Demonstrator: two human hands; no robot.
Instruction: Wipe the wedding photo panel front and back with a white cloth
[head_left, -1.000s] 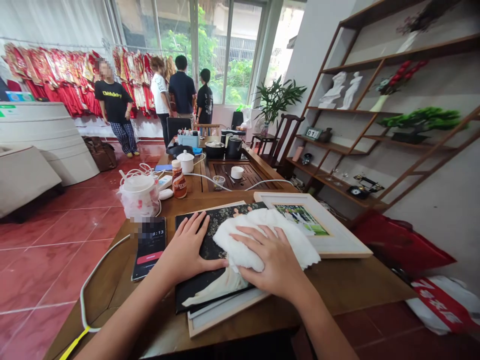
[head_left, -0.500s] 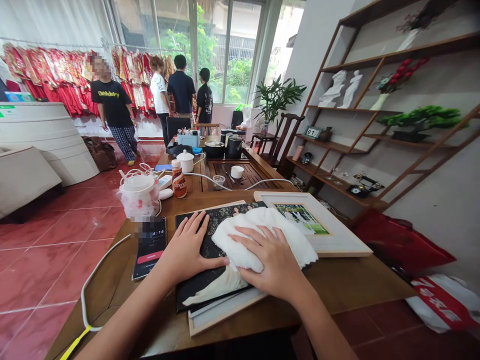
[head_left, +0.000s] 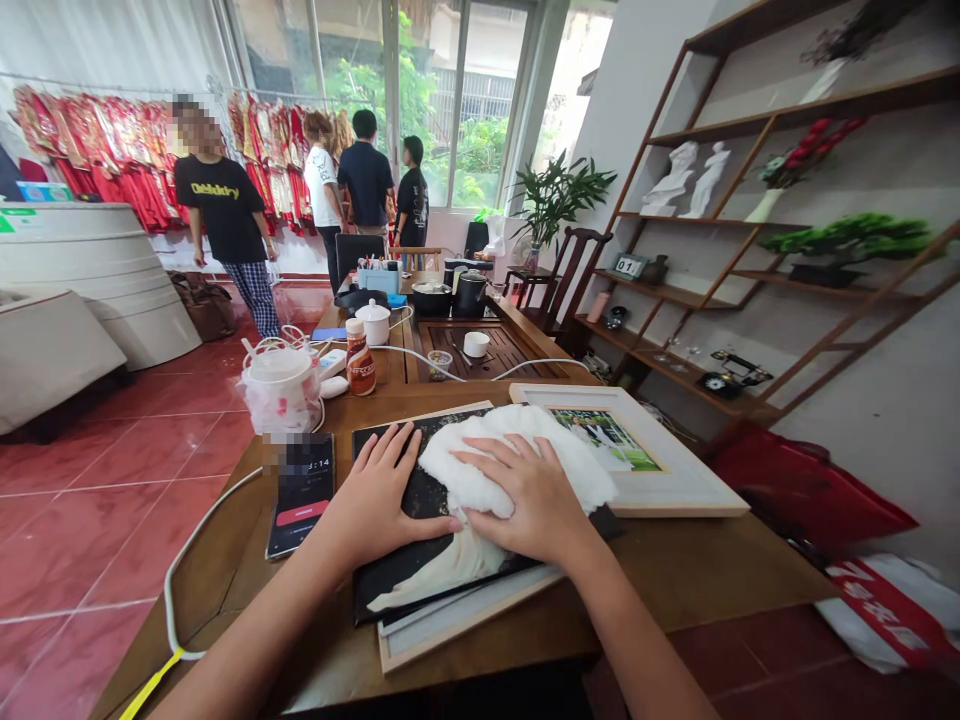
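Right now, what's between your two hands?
In the head view, a white cloth lies between your left hand and right hand; your right hand presses on it.

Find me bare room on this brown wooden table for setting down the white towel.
Bare wood lies right of the black photo board, below the pale wooden picture frame. A narrower strip runs left of the black phone. Crowded beyond the phone, around the bagged white pot and brown Nescafé bottle.

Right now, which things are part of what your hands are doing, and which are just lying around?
In use: left hand, right hand, white cloth, black-backed photo.

Lying about: framed photo, phone, Nescafé bottle, white teapot.
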